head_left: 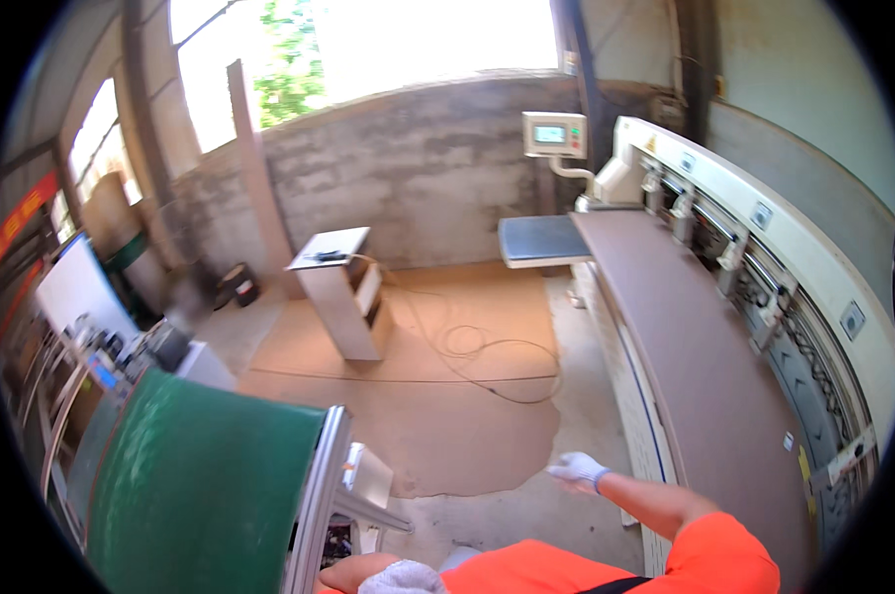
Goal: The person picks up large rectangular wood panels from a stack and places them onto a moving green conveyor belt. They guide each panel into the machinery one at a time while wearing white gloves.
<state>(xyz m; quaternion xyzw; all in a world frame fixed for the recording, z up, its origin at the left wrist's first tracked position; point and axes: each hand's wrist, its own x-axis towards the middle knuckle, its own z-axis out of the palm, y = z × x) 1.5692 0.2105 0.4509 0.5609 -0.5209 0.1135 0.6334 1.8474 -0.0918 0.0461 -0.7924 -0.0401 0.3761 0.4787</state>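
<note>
Two hands in view, both gloved white. Log their states?

— Right hand [576, 468]: out at the end of a bare forearm, orange sleeve behind it. Fingers loosely spread, palm down, holding nothing. It hovers over the concrete floor [526, 515], touching nothing.

— Left?

— Left hand [400, 577]: at the lower edge, close to the body. Mostly cut off, so I cannot tell whether it is closed or slack. It sits just beside the metal frame [314, 495] of the green conveyor belt [205, 475].

— Nearest thing to the right hand?

— Long brown panel [685, 356] lying flat on the bed of the white machine [764, 257]. It lies to the right of the hand and ahead of it, near but apart.

— Long axis?

— Runs away from the person, near end by the orange shoulder, far end pointing at the grey table [541, 240] and the small control screen [554, 134] on its arm. The hand is beside the panel's near stretch. Right hand is clearly the nearer; left is well apart, across the body.

— Rest?

— White cabinet [343, 292] standing mid-floor, loose cable [487, 356] coiled beside it.
</note>
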